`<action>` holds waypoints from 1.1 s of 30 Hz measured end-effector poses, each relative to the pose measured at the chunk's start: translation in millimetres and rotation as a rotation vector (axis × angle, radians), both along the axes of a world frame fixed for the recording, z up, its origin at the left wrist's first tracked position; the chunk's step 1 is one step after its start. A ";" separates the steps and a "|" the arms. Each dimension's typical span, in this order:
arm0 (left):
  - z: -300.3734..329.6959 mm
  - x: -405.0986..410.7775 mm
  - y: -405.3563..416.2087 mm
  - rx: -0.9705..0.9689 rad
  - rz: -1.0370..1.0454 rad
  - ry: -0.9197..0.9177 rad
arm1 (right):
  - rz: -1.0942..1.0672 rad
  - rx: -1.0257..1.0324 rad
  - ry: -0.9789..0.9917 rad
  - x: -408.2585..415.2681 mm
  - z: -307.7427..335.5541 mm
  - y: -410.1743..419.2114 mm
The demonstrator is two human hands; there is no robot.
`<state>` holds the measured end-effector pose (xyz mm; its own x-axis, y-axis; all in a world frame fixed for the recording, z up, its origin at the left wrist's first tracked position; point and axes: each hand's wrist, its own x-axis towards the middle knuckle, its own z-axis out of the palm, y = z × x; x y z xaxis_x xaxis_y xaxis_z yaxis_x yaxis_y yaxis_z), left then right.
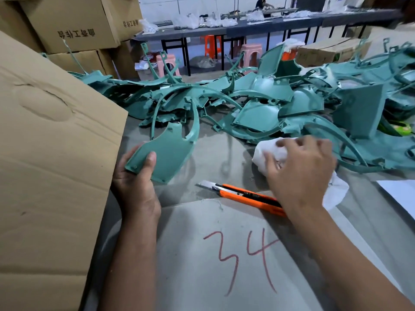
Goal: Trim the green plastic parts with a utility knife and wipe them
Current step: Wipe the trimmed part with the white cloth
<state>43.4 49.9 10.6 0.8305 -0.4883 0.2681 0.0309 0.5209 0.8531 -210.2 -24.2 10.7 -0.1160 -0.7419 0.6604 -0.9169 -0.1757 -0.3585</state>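
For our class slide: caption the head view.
Left hand holds green part; right hand on white cloth; knife on table.

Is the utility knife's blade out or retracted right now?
Out. The utility knife lies on the table, bare metal blade projecting from its orange body's left end; neither hand holds it.

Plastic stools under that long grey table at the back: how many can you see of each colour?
Pink stools: 2, one at left and one at right
Orange stools: 1
Total: 3 stools. The pile of green plastic parts hides their lower legs, so any more behind it cannot be told.
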 end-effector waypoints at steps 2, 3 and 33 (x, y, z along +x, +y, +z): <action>1.3 -3.5 -1.8 -0.050 -0.107 0.163 | -0.135 0.180 0.029 -14.3 -0.7 -9.7; 2.1 -5.1 -2.5 -0.064 -0.172 0.230 | -0.148 0.303 0.035 -18.3 -2.7 -13.1; 2.6 -67.1 -5.2 0.078 -0.744 0.262 | 0.587 0.223 -1.262 17.4 3.0 9.4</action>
<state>-23.7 44.7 13.3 0.3099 -0.9494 0.0514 0.5524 0.2239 0.8029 -192.8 -14.8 13.7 -0.1749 -0.9619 0.2102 0.2237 -0.2467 -0.9429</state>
